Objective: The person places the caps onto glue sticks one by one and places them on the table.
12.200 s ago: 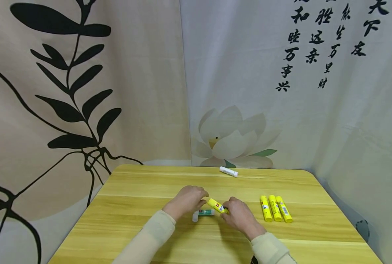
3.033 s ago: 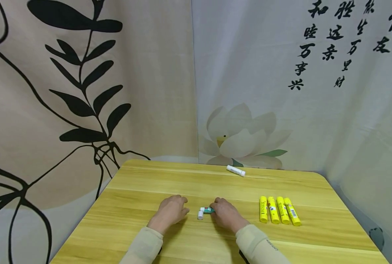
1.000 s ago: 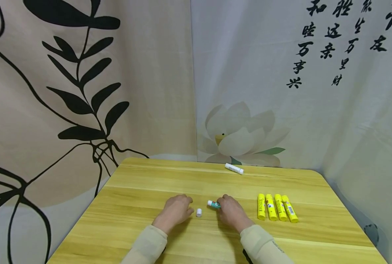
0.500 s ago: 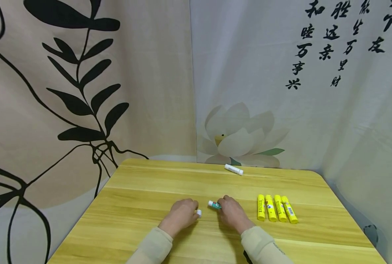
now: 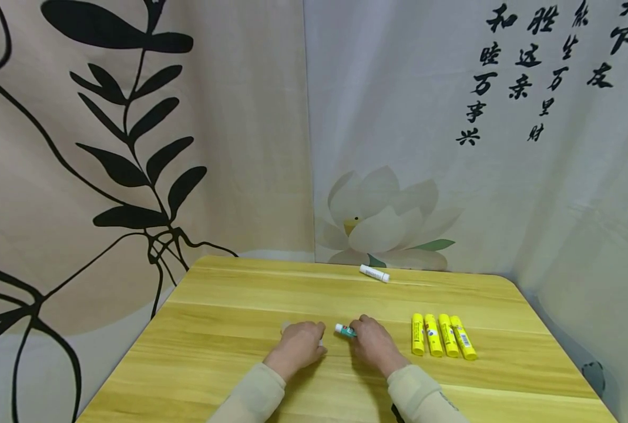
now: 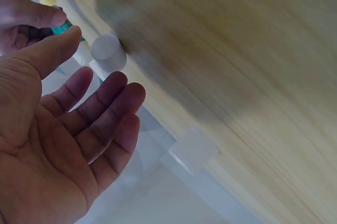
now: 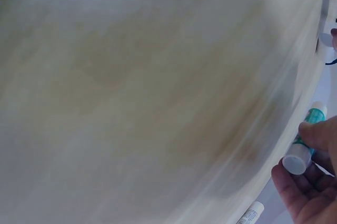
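My right hand [image 5: 374,345] pinches a green-and-white glue stick [image 5: 345,331] between thumb and fingers. Its white end points left in the head view; the right wrist view shows the glue stick [image 7: 316,114] with its round base towards the camera. My left hand [image 5: 296,346] is held low over the table, fingers loosely bent, nothing in the palm. Just past its fingertips stands a white cap [image 6: 108,53], mostly hidden by the fingers in the head view. A pale, squarish translucent piece [image 6: 195,149] lies on the table beyond the left knuckles.
Several yellow glue sticks [image 5: 442,336] lie side by side in a row to the right of my right hand. A white glue stick [image 5: 374,273] lies near the far edge of the wooden table [image 5: 239,288]. Fabric curtains hang behind.
My left hand has moved right, over to the white cap. The pale piece now shows behind it. Earlier, the fourth yellow stick joined the row and my right hand picked up the green glue stick.
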Demonstrator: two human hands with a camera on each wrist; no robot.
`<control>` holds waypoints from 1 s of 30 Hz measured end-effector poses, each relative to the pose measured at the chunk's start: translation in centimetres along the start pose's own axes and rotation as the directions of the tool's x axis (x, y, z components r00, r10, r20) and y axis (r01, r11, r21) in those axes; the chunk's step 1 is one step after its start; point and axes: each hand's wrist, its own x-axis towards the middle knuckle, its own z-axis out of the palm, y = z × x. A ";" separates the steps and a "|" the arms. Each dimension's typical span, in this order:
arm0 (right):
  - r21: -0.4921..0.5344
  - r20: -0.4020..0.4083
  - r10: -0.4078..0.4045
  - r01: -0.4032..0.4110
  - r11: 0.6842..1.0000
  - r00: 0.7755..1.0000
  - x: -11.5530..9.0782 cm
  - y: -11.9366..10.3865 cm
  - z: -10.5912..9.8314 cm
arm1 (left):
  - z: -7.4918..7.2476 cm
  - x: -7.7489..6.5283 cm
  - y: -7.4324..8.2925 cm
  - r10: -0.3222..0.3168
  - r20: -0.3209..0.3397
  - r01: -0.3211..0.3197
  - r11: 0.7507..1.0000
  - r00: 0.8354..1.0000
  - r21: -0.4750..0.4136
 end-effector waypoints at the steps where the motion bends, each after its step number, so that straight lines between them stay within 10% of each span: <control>1: -0.001 0.004 0.002 -0.002 1.000 1.000 0.0 0.0 0.0 | 0.1 0.1 0.0 -0.005 0.005 0.005 1.000 1.000 0.001; 30: 0.016 0.002 0.022 -0.022 1.000 1.000 -0.4 0.2 -0.3 | 0.9 1.2 0.2 -0.027 0.055 0.027 1.000 0.998 0.015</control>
